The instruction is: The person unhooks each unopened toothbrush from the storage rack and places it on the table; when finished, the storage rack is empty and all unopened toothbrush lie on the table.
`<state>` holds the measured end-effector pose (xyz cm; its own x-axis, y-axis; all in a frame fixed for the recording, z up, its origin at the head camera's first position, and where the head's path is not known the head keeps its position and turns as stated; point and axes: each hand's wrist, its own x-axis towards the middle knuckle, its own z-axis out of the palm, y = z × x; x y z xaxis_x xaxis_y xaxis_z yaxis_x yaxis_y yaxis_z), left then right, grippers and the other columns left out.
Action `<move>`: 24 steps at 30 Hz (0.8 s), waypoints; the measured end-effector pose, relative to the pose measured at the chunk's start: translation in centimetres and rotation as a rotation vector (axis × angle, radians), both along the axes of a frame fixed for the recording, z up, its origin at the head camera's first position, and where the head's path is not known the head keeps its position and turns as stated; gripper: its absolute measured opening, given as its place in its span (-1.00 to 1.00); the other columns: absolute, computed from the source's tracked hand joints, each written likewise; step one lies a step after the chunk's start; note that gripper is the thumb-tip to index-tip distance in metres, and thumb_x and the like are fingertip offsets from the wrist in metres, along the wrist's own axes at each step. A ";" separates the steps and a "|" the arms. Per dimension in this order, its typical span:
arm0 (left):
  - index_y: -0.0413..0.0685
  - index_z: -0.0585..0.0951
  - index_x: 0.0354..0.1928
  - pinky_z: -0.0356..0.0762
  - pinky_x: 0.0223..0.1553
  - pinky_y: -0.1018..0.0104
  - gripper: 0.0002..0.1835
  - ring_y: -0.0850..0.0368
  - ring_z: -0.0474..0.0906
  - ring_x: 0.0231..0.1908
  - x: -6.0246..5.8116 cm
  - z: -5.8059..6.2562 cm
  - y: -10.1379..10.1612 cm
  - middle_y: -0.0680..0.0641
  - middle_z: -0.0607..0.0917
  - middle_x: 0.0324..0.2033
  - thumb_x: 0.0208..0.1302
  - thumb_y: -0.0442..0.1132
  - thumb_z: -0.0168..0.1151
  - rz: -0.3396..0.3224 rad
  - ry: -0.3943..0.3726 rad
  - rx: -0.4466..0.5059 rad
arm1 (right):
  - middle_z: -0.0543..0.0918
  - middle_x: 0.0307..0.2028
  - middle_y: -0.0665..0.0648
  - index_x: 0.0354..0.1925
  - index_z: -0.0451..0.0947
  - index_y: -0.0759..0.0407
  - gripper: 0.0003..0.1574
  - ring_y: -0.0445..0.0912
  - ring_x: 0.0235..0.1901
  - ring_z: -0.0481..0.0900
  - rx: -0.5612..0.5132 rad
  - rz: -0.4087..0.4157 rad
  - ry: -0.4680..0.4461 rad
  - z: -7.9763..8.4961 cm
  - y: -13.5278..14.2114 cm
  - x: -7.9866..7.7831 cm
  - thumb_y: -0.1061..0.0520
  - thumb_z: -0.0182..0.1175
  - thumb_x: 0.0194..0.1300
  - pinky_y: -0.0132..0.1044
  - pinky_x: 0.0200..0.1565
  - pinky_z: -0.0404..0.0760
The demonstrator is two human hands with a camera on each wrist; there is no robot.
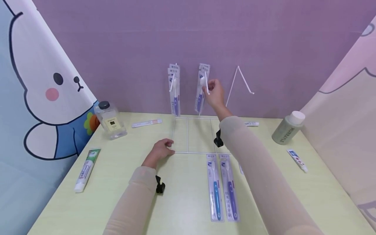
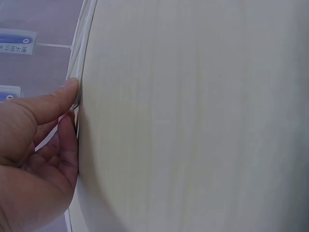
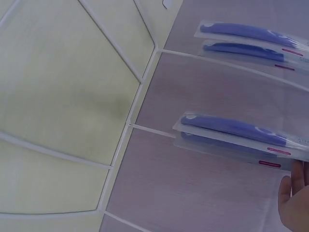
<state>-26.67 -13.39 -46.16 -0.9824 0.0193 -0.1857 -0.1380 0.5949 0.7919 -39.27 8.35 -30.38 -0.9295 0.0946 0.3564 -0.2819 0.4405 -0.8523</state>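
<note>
Near the middle hook, my right hand (image 1: 215, 94) pinches the edge of a packaged toothbrush (image 1: 200, 94) that hangs there in front of another. In the right wrist view, the fingertips meet the side of that package. My left hand (image 1: 161, 149) pinches the front left corner of a white wire rack (image 1: 188, 137) on the table; the left wrist view shows thumb and fingers at the wire. Several packaged toothbrushes (image 1: 174, 98) hang on the left hook. The right hook (image 1: 246, 81) carries none. Two packaged toothbrushes, one blue (image 1: 215, 192) and one purple (image 1: 230, 192), lie before the rack.
At the left are a clear bottle (image 1: 111, 122), a green-and-white toothpaste tube (image 1: 87, 171) and a slim box (image 1: 147, 123). A grey-green bottle (image 1: 286, 129) and a small tube (image 1: 297, 160) stand and lie at the right. Another tube (image 1: 251, 124) lies behind my right forearm.
</note>
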 end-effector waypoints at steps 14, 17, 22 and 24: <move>-0.10 0.49 0.05 0.32 -0.01 0.16 -0.52 0.03 0.39 -0.12 -0.2 -0.1 0.4 -0.04 0.49 -0.13 0.01 -0.33 0.33 0.001 -0.015 -0.004 | 0.46 -0.16 0.18 0.12 0.23 0.18 -0.53 -0.04 -0.18 0.44 0.003 0.085 -0.031 2.5 3.3 3.0 0.31 0.04 0.24 -0.34 -0.21 0.51; -0.09 0.48 0.05 0.32 0.00 0.15 -0.51 0.03 0.39 -0.12 -0.1 0.0 0.4 -0.04 0.49 -0.12 0.00 -0.33 0.34 0.002 -0.018 0.001 | 0.44 -0.13 0.22 0.14 0.20 0.23 -0.49 0.01 -0.19 0.44 -0.040 0.158 -0.085 2.3 4.2 4.2 0.37 0.03 0.22 -0.27 -0.28 0.56; -0.10 0.48 0.05 0.32 0.00 0.15 -0.51 0.02 0.39 -0.12 -0.1 0.2 0.5 -0.05 0.49 -0.12 0.00 -0.33 0.34 -0.001 -0.018 -0.002 | 0.46 -0.10 0.26 0.23 0.10 0.21 -0.35 0.06 -0.23 0.50 -0.112 0.277 -0.256 0.0 4.9 7.2 0.41 0.04 0.20 -0.20 -0.33 0.59; -0.11 0.48 0.05 0.31 0.00 0.15 -0.51 0.02 0.39 -0.11 -0.2 0.1 0.5 -0.05 0.49 -0.12 0.01 -0.33 0.33 -0.007 -0.017 -0.003 | 0.46 -0.11 0.29 0.26 0.05 0.20 -0.30 0.09 -0.26 0.52 -0.126 0.318 -0.332 -1.4 4.8 8.5 0.41 0.04 0.20 -0.18 -0.34 0.60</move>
